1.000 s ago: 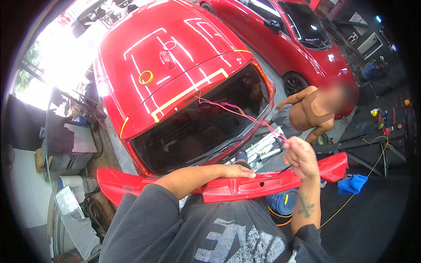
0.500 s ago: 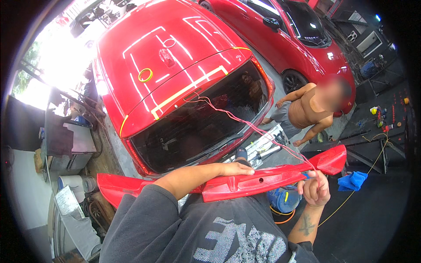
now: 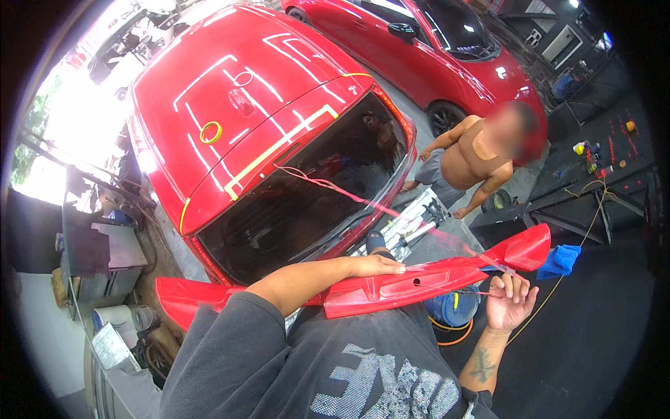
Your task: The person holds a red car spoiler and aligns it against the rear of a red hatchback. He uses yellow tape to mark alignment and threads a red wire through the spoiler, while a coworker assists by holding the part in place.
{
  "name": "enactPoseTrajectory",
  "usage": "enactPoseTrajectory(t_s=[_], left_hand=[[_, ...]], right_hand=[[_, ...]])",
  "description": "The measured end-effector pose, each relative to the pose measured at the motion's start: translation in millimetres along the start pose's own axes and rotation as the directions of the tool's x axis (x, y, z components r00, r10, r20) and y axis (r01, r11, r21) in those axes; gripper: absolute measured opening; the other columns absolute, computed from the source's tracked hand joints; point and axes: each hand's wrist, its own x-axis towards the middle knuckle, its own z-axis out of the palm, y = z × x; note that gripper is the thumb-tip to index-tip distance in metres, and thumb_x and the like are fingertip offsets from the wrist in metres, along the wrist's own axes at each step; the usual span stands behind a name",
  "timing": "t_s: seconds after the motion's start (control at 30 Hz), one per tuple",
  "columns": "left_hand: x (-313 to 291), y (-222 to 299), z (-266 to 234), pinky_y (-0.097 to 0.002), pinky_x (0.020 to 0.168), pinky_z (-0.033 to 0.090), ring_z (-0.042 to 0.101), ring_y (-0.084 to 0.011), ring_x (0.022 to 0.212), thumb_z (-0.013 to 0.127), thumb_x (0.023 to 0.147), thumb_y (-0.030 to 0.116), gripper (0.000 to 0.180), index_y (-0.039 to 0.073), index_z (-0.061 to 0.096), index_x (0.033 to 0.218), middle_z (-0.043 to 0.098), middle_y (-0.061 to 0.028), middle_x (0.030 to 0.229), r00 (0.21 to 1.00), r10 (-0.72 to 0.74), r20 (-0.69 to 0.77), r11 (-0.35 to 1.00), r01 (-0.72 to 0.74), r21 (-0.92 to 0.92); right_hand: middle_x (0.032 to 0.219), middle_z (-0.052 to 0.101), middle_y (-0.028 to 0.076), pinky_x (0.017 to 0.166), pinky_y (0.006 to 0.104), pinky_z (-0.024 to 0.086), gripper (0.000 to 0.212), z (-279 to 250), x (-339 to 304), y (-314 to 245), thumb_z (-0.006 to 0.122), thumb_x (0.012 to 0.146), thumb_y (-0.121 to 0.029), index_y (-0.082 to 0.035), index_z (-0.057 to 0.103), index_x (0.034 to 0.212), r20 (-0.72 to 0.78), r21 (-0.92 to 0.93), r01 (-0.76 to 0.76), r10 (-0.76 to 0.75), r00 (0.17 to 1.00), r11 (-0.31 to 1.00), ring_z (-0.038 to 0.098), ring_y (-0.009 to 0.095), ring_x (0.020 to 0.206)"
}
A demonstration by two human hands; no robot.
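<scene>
A long red car spoiler (image 3: pixel 380 292) with a small round hole lies across the front of my body. My left arm passes over it, and my left hand (image 3: pixel 377 266) grips its far edge near the middle. Beside its right end, my right hand (image 3: pixel 511 300) is raised with fingers curled, pinching thin red strands (image 3: pixel 391 209). These run from the top of a red car's rear window (image 3: pixel 307 188) over the spoiler to my fingers. A thin line also stretches between the spoiler's hole and my right hand. Whether the strands are wire or tape backing I cannot tell.
The red car's roof (image 3: pixel 209 91) carries yellow masking tape and a yellow tape roll (image 3: pixel 210 133). Another person (image 3: pixel 471 157) stands ahead right, near a second red car (image 3: pixel 447 63). A blue container (image 3: pixel 452 307) sits below the spoiler; a blue cloth (image 3: pixel 560 261) lies at right.
My right hand has moved slightly right, its fingers opening a little, and the strands have swung and blurred. My left hand stays on the spoiler. The view has shifted slightly.
</scene>
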Motion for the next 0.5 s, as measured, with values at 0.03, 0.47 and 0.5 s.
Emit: enactPoseTrajectory(t_s=[0.03,0.47,0.5], left_hand=[[1,1,0,-0.0393,0.133,0.031,0.047,-0.0294,0.159,0.059,0.109,0.068,0.079,0.01,0.059,0.162,0.057,-0.0144,0.167,1.0,0.003,0.003,1.0,-0.003,0.0],[-10,-5,-2,-0.0383,0.133,0.032,0.049,-0.0284,0.158,0.061,0.109,0.065,0.077,0.008,0.06,0.161,0.059,-0.0144,0.166,0.999,0.018,-0.032,0.999,-0.019,-0.032],[-13,-1,-1,-0.0382,0.133,0.032,0.05,-0.0283,0.157,0.061,0.109,0.065,0.077,0.008,0.06,0.161,0.059,-0.0144,0.166,0.999,0.015,-0.045,0.999,-0.017,-0.039]], right_hand=[[0.072,0.047,-0.003,0.088,0.0404,0.043,0.038,-3,-2,-2,0.063,0.115,-0.037,-0.012,0.063,0.086,-0.049,-0.001,0.01,-0.01,0.999,1.0,0.046,0.015,0.077],[0.08,0.062,-0.006,0.065,0.023,0.043,0.027,-89,-12,-48,0.062,0.117,-0.032,-0.01,0.072,0.105,-0.541,-0.804,-0.501,-0.045,0.84,0.32,0.056,0.005,0.071],[0.081,0.062,-0.006,0.064,0.0236,0.043,0.026,-82,-8,-47,0.062,0.117,-0.032,-0.009,0.072,0.108,-0.535,-0.809,-0.497,-0.043,0.844,0.315,0.057,0.006,0.071]])
